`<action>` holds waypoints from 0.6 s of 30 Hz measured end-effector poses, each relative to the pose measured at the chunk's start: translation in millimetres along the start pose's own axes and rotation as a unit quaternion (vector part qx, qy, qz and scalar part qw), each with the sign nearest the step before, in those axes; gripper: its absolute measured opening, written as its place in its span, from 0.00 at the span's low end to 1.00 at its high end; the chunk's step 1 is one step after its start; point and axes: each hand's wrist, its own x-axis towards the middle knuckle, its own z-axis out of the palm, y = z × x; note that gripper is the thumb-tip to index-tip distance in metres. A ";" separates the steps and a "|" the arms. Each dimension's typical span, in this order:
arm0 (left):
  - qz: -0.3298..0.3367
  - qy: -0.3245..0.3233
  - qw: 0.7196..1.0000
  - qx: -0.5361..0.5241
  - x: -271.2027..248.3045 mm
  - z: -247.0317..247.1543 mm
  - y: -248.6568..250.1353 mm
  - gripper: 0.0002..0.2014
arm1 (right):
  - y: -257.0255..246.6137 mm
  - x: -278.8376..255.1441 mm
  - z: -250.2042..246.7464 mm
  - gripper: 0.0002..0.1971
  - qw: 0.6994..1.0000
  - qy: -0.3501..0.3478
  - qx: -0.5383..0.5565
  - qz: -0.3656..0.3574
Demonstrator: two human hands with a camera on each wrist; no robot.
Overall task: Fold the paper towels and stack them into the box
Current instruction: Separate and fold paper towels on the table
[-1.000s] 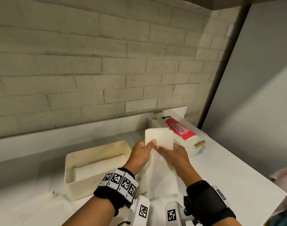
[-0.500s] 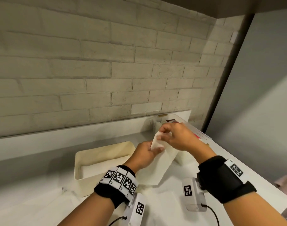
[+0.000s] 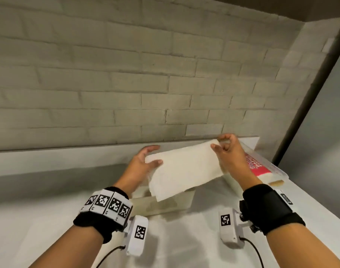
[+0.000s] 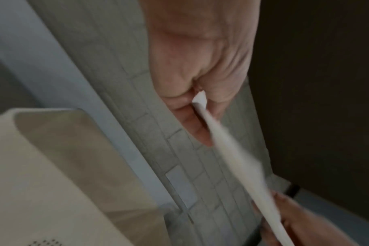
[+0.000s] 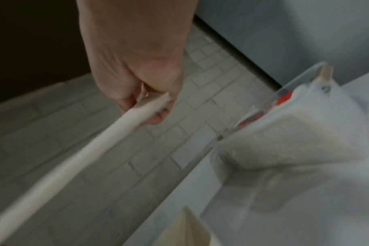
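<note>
Surface: white countertop (image 3: 184,238) in front of me, backed by a low white ledge below the pale brick wall.
Box: cream open-topped box (image 3: 163,205) resting on the counter at 12 o'clock, largely hidden from my head view.
Container: clear bin (image 3: 277,170) on the counter at 2 o'clock, just beside the box, with wooden handles.
Container contents: a red-labelled white pack (image 3: 259,164).
</note>
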 end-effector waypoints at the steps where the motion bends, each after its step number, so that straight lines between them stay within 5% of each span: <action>1: -0.003 0.030 1.000 0.002 0.1 -10.2 -0.5 0.17 | 2.2 1.5 11.1 0.11 1.000 -0.016 -0.002 0.022; 4: -0.010 0.100 0.992 0.072 6.1 -36.2 -3.7 0.12 | 13.6 8.2 43.5 0.15 0.995 -0.085 -0.002 0.051; 7: -0.010 0.101 0.969 0.227 13.9 -53.3 -8.2 0.12 | 16.6 11.0 74.1 0.22 0.978 -0.176 -0.084 0.068; 13: -0.083 -0.060 0.851 0.515 31.7 -52.0 -22.9 0.14 | 20.1 17.3 111.9 0.17 0.868 -0.315 -0.375 0.082; 18: -0.147 -0.163 0.781 0.584 45.6 -35.2 -47.2 0.26 | 38.9 17.0 125.7 0.17 0.795 -0.357 -0.484 0.075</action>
